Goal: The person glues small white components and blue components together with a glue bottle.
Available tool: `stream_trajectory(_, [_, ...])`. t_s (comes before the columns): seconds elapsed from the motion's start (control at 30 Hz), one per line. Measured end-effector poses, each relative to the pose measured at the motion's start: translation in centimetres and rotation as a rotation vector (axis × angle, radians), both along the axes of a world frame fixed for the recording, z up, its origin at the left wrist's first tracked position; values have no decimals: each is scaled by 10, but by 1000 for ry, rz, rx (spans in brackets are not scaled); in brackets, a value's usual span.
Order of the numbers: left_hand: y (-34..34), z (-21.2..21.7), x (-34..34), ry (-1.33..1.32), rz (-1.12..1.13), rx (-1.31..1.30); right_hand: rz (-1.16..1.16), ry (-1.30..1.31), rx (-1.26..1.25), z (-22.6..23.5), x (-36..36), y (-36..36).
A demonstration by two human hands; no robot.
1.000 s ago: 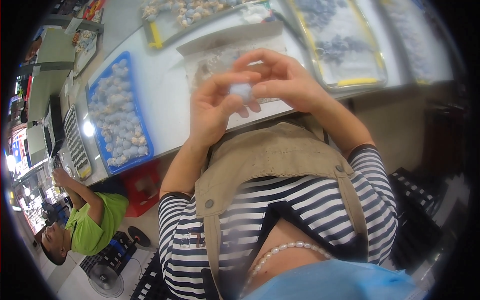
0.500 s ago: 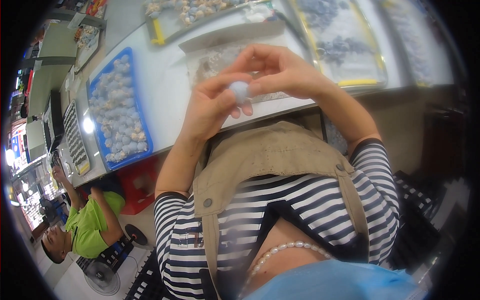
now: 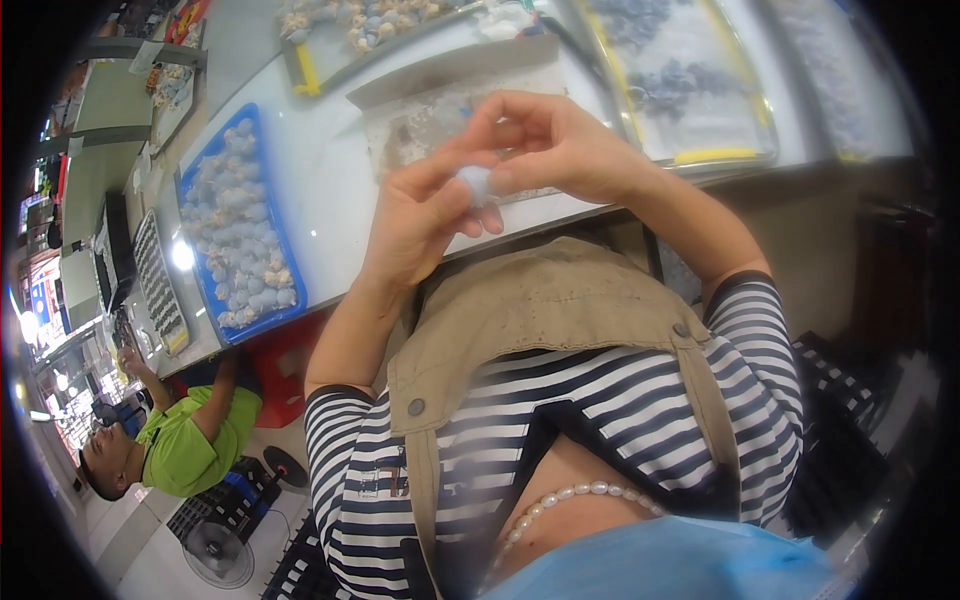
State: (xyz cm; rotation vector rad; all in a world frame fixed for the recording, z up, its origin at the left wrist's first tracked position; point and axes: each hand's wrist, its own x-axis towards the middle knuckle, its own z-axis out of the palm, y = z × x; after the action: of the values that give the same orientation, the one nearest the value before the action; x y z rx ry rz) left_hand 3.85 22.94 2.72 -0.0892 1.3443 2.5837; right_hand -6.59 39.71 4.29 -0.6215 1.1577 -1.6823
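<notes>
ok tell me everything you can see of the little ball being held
The ball is small, roundish and pale blue, smooth-looking; its material can't be told, and blur hides finer detail. The left hand grips it between thumb and fingers, partly covering it, while the right hand seems to touch its right side. It is held near the front edge of the white table.

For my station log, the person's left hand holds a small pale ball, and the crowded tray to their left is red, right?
No, the head view shows the crowded tray is blue, not red; the left hand does hold the pale ball.
</notes>
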Motion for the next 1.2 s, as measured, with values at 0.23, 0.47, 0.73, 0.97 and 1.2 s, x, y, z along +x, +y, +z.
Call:
stream_trajectory(0.23, [2,-1,-4,-19,29,-12,-21,1,36,-2,-4,1])
stream_trajectory(0.47, [-3,-1,-1,-54,24,-48,-24,-27,44,-9,-1,-10])
stream_trajectory(0.73, [-67,13,29,-26,189,-527,-160,48,121,-14,32,-42])
stream_trajectory(0.97, [-220,-1,89,-275,824,-1997,-730,1310,356,-52,13,-16])
stream_trajectory(1.2, [-201,33,-8,-175,658,-1724,-749,1227,393,-64,18,-20])
